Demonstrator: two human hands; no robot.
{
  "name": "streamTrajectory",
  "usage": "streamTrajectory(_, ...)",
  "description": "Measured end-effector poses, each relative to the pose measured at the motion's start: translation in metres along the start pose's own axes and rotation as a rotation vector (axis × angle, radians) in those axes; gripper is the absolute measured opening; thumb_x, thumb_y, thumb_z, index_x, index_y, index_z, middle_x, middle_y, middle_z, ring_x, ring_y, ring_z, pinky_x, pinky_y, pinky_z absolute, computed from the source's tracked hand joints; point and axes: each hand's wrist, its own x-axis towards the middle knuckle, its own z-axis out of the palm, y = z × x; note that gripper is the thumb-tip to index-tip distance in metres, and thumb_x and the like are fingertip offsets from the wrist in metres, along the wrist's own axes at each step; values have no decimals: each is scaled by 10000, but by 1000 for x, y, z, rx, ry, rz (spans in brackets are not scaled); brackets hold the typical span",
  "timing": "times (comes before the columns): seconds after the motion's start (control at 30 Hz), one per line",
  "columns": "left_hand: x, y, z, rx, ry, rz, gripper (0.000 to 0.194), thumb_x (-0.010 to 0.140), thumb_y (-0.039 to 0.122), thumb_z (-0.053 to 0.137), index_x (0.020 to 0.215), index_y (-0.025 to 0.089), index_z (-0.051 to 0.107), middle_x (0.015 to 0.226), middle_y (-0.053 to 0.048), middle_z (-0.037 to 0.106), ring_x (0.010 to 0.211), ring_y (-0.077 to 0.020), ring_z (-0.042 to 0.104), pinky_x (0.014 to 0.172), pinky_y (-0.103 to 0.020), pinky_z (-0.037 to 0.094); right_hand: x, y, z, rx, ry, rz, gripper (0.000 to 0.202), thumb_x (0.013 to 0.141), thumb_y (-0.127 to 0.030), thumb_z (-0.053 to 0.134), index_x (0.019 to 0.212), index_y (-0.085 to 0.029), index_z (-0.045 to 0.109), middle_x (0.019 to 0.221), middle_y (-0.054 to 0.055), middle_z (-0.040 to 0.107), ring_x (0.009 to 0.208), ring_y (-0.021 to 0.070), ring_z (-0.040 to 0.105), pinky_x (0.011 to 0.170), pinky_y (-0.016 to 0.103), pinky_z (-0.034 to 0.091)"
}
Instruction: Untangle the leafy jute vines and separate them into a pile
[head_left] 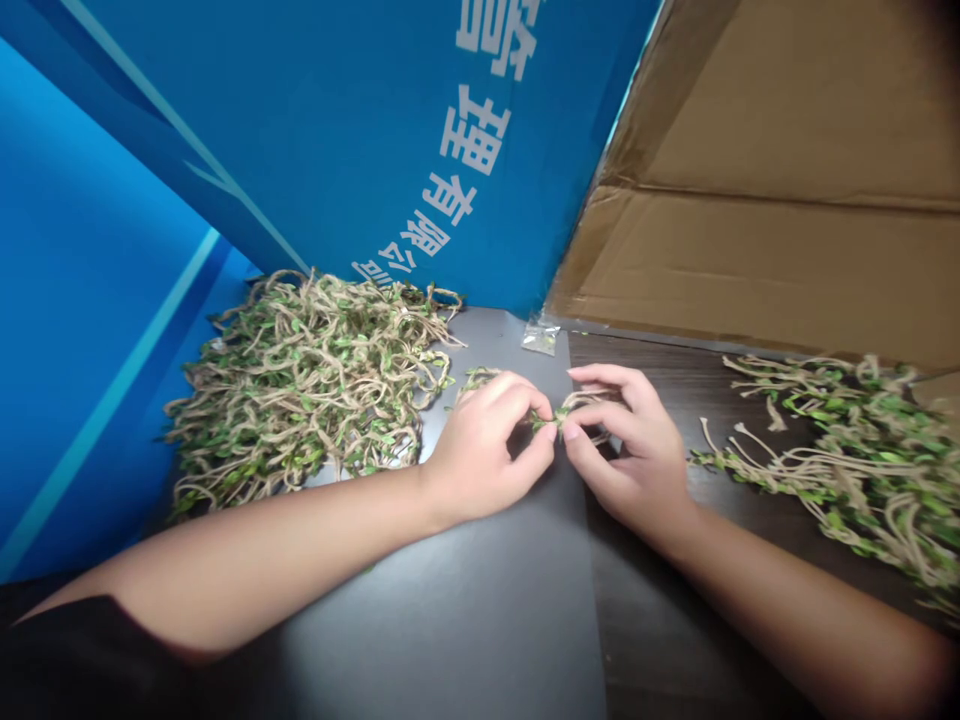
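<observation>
Near the middle, my left hand pinches a beige cord with small green leaves between thumb and index finger. Close against it, my right hand has thumb and index finger pinched on the same leafy cord, its other fingers loosely bent. Pale cord ends lie beneath the right fingers, and part of the cord shows behind the left hand. To the left is a large heap of leafy cords. A looser pile of leafy cords lies at the right.
A grey sheet covers part of the dark wooden table. Behind stand a blue panel with white characters and, at the right, a brown cardboard box. A small clear plastic bag rests near the panel's foot.
</observation>
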Motion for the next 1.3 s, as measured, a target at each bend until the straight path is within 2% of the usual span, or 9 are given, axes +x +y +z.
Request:
streamTrajectory(0.37,0,-2,1,96,-45,26,90,960,271,597,958,187,628,957,-36,685,890,-166,621,838,-342,463,0,-1,2,-24,-8,0,78,879,-178,680,821,-219,713,1262,105,662,1145,237,652,970,453,552)
streamTrajectory(0.6,3,-6,2,-30,-78,2,118,977,264,584,936,186,664,941,-40,700,872,-159,627,820,-324,477,1,1,1,9,-8,37,102,880,-186,669,784,-215,684,1234,104,670,1110,221,667,943,425,592)
streamTrajectory(0.87,3,-5,3,-10,-41,-1,61,874,196,639,815,182,638,837,-10,689,798,-141,617,783,-303,470,-1,-3,2,7,-30,10,86,866,-169,672,793,-211,690,1292,104,648,1114,219,649,958,440,571)
streamTrajectory(1.03,3,-4,3,-20,-8,25,48,861,176,639,815,179,628,820,-11,678,779,-137,605,761,-296,466,-1,-2,4,15,-22,40,96,865,-166,662,780,-204,687,1262,112,654,1187,246,642,974,454,554)
streamTrajectory(1.3,5,-3,1,-69,14,42,70,864,153,611,799,178,616,825,-15,667,779,-133,594,755,-289,461,0,0,5,22,-19,83,123,874,-165,641,768,-204,688,1250,108,659,1163,234,649,957,443,560)
